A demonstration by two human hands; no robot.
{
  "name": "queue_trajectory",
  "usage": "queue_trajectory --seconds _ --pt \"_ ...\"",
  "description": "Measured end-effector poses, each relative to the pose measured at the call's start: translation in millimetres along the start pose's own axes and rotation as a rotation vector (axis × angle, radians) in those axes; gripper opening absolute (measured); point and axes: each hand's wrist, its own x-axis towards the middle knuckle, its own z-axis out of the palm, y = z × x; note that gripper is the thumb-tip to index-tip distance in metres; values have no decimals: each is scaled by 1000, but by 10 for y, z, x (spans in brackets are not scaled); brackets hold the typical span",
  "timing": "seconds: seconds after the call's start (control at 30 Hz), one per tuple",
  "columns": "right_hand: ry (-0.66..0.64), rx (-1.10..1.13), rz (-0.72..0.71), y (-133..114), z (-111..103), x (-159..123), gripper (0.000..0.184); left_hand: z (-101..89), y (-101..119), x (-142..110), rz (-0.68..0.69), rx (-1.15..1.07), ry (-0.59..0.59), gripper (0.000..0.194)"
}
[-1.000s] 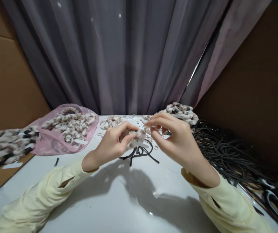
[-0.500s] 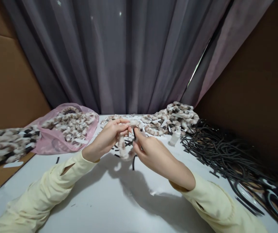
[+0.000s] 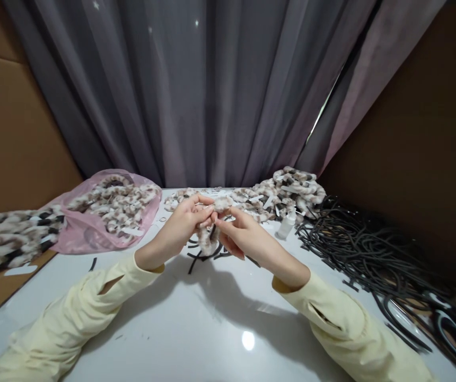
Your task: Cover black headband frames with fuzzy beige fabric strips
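Observation:
My left hand (image 3: pixel 182 227) pinches a fluffy white-and-brown plush tube (image 3: pixel 207 243), which loops down below the fingers above the white table. The fingertips of my right hand (image 3: pixel 247 233) meet those of the left, closed on a thin black cord (image 3: pixel 212 231) beside the tube. Fingers partly hide the spot where cord and tube come together. Under the hands, several short black cord pieces (image 3: pixel 191 263) lie on the tabletop.
A pink plastic bag (image 3: pixel 80 236) of fluffy tubes stands at the left. More tubes (image 3: pixel 297 188) are heaped at the back right, near a small clear bottle (image 3: pixel 287 225). Black cords (image 3: pixel 355 244) spread along the right. Cardboard walls and a grey curtain (image 3: pixel 212 95) enclose the table (image 3: pixel 180 329).
My right hand has shifted slightly up and left, its fingertips now at the left hand's. The hanging tube loop is drawn up a little, and the cord tilts differently.

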Motion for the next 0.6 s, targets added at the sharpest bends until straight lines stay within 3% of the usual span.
queue_trajectory --seconds 0.2,0.3,0.47,0.6 --pt "-106 170 151 -29 -69 -11 22 -5 -10 -32 195 368 36 18" --pt "-78 3 110 -14 -64 -21 27 -11 -60 -43 367 611 104 16" --pt "-55 -443 -140 -18 -26 -53 29 -25 -225 -30 717 971 164 24" --pt "-177 -503 -83 -102 -99 -94 31 -38 -273 -30 886 1130 151 32"
